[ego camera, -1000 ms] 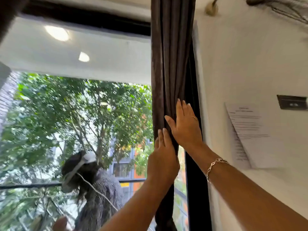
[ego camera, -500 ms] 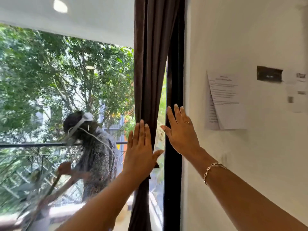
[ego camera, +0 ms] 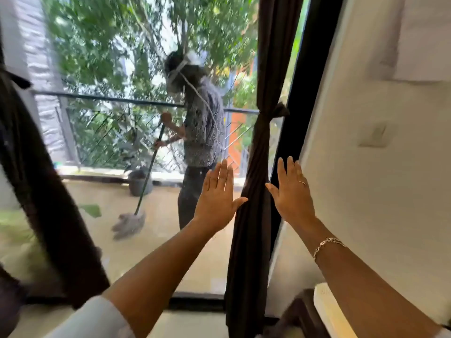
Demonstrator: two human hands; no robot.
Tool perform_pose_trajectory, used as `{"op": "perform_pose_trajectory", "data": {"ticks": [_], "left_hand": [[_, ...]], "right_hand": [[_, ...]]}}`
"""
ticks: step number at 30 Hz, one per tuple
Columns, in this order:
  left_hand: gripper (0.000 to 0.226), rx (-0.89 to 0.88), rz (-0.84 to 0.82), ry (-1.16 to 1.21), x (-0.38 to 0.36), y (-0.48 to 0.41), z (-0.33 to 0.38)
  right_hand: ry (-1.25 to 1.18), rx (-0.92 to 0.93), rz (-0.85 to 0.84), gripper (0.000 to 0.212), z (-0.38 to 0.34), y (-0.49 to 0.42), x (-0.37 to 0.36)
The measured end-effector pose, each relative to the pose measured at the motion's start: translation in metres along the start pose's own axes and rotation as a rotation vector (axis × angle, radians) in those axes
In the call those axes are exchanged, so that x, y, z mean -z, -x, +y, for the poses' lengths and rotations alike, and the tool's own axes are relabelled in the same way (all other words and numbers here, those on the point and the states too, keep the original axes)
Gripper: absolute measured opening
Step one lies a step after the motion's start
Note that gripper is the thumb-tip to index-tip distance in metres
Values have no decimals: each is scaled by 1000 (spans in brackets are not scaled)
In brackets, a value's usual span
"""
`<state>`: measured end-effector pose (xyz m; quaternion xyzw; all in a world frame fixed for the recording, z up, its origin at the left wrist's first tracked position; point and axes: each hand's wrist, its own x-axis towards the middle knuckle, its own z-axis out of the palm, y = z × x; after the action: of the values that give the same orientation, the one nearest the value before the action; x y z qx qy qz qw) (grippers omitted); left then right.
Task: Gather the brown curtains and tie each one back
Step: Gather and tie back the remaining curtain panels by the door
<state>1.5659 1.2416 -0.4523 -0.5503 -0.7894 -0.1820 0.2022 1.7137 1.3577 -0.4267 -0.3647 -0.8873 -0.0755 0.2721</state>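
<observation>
A brown curtain (ego camera: pixel 253 228) hangs gathered in a narrow bundle next to the black window frame, cinched by a knotted tie-back (ego camera: pixel 264 118) above my hands. My left hand (ego camera: pixel 217 198) is flat and open on the curtain's left side, its thumb touching the fabric. My right hand (ego camera: pixel 292 193), with a ring, is flat and open just right of the bundle, apart from it. A second brown curtain (ego camera: pixel 46 191) hangs slanted at the far left, also gathered.
Behind the glass a person (ego camera: pixel 200 132) mops a balcony floor beside a bucket (ego camera: pixel 140 181), with a railing and trees beyond. A white wall (ego camera: pixel 366 191) with a switch plate (ego camera: pixel 373 134) stands right. Dark furniture with a white top (ego camera: pixel 327 311) sits at the lower right.
The view has tilted down, showing the tie-back knot and the floor. Both hands have come off the curtain's upper folds and now flank it lower down, fingers spread.
</observation>
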Motion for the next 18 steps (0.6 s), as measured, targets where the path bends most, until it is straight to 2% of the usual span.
{"op": "perform_pose_trajectory", "data": {"ticks": [6,11,18], "left_hand": [[81,9,-195,-15,-48,77,1],[81,27,-391,-40,-83,140,7],[82,42,-524,-38,-100,187,11]], "right_hand": [[-51,-2,-194,69,-1,92,-71],[38,27,-462,70,2,160,-115],[-6,55,-511,69,-13,197,-127]]}}
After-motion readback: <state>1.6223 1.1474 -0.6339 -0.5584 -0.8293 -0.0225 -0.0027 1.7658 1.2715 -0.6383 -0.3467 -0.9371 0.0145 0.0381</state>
